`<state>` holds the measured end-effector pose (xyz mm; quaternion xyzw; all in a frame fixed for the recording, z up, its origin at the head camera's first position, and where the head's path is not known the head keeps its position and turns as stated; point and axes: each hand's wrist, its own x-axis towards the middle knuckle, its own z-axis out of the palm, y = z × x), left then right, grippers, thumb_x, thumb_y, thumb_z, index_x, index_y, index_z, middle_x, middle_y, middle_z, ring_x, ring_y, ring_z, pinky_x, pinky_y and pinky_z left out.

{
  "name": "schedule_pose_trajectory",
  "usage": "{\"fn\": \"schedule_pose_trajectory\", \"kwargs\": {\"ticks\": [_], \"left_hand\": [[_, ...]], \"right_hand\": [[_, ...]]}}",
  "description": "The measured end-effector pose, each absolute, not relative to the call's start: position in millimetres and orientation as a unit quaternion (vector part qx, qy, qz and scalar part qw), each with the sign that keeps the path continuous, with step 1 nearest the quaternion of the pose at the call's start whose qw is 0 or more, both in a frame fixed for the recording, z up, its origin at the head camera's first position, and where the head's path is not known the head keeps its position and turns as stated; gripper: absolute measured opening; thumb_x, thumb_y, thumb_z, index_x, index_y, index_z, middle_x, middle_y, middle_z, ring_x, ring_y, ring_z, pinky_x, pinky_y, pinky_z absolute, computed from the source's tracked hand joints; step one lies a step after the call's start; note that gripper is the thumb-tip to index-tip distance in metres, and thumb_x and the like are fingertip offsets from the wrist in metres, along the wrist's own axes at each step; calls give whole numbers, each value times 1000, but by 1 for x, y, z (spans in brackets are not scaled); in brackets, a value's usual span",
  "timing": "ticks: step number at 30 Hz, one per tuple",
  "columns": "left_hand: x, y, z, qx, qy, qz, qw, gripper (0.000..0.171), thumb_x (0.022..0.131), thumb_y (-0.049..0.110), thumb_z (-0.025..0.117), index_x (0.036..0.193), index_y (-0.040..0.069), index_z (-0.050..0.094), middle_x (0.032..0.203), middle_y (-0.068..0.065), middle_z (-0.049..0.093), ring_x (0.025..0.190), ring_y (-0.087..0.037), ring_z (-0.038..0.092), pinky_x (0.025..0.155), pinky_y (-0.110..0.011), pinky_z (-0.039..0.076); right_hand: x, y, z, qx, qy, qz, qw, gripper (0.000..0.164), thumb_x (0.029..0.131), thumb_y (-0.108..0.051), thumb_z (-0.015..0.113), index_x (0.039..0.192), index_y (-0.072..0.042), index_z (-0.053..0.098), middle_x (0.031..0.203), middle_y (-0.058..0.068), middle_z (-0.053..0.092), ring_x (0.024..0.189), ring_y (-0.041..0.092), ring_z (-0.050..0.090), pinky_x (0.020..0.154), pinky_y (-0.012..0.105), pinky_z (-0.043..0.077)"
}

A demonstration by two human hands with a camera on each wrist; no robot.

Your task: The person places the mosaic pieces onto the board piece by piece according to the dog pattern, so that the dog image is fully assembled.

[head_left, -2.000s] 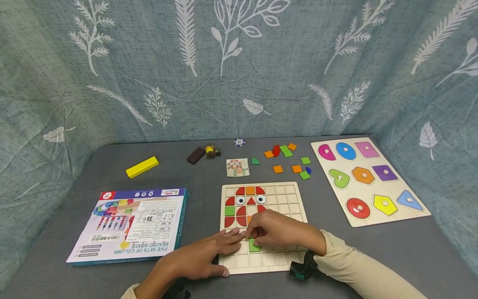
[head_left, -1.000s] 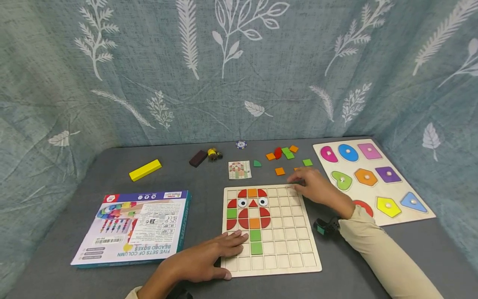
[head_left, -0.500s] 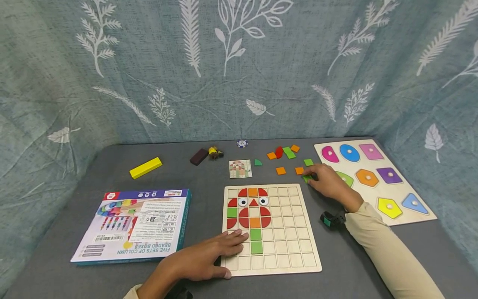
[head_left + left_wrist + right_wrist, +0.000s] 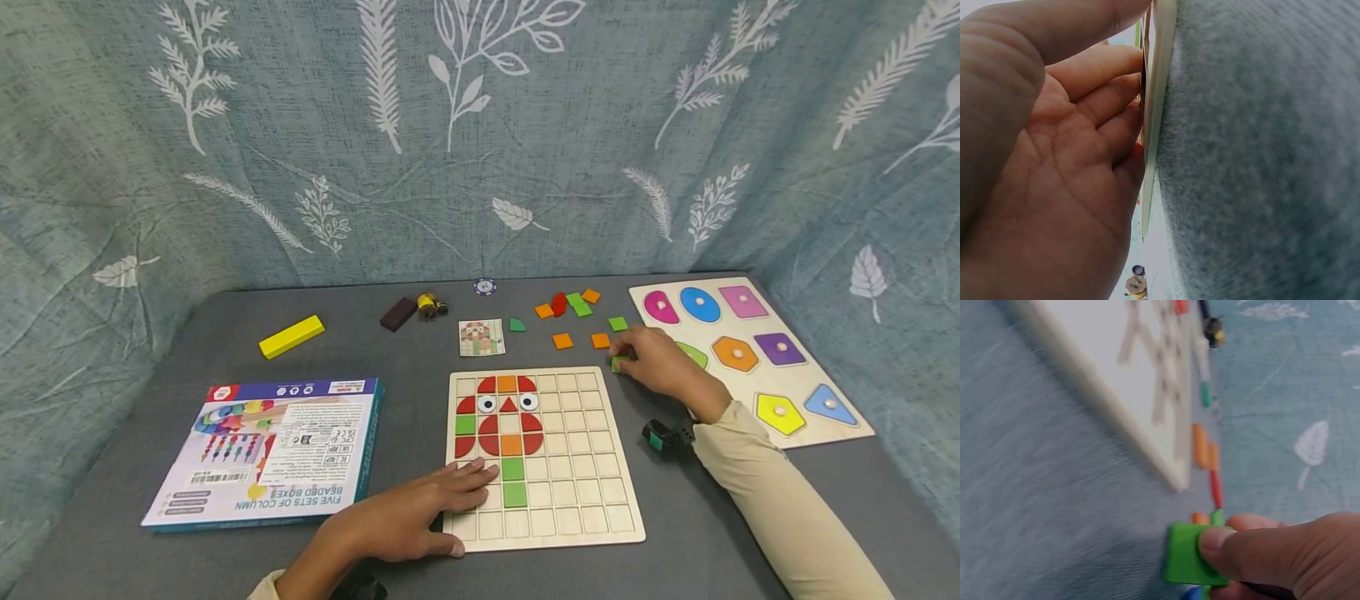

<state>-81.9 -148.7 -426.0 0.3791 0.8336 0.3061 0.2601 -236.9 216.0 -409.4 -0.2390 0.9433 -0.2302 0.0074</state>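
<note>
In the head view the wooden grid board (image 4: 566, 467) carries several red, orange and green tiles, plus two eye pieces, forming a bird-like figure. Two green square tiles (image 4: 513, 482) run below it. My left hand (image 4: 408, 512) lies along the board's left side, its fingertips resting on the surface and thumb at the front edge. To the right of the board's far corner, my right hand (image 4: 656, 362) pinches a green square tile (image 4: 1188, 553) between thumb and fingers. A blue piece (image 4: 1192, 594) shows just behind that tile in the right wrist view.
Loose orange tiles (image 4: 562, 341), a green tile (image 4: 617, 323) and red pieces (image 4: 558, 304) lie behind the board. A picture card (image 4: 482, 337) sits nearby. A shape puzzle board (image 4: 735, 383) stands right, a box (image 4: 262, 454) left, a yellow block (image 4: 292, 337) far left.
My right hand has left the green tiles on the board, moved right and back to the loose pieces, and taken hold of a green tile there. The left hand stays put.
</note>
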Motion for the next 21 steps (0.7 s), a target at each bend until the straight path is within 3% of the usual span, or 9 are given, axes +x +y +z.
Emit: {"fn": "schedule_pose_trajectory", "kwargs": {"ticks": [10,21], "left_hand": [[-83,-147,-424,368,835,305,272,65,90,20,70,148,12,42,159,7,23,147,-19,13,114,-46,21],[-83,-147,-422,362,836,305,277,64,91,22,70,148,12,42,158,7,24,147,-19,13,114,-46,21]], "right_hand": [[-221,197,-396,-309,904,-292,48,12,89,3,65,99,4,71,88,5,67,74,14,58,65,32,49],[-190,161,-391,-385,856,-326,118,14,90,0,66,99,-4,75,96,-1,69,77,9,58,66,27,50]]}}
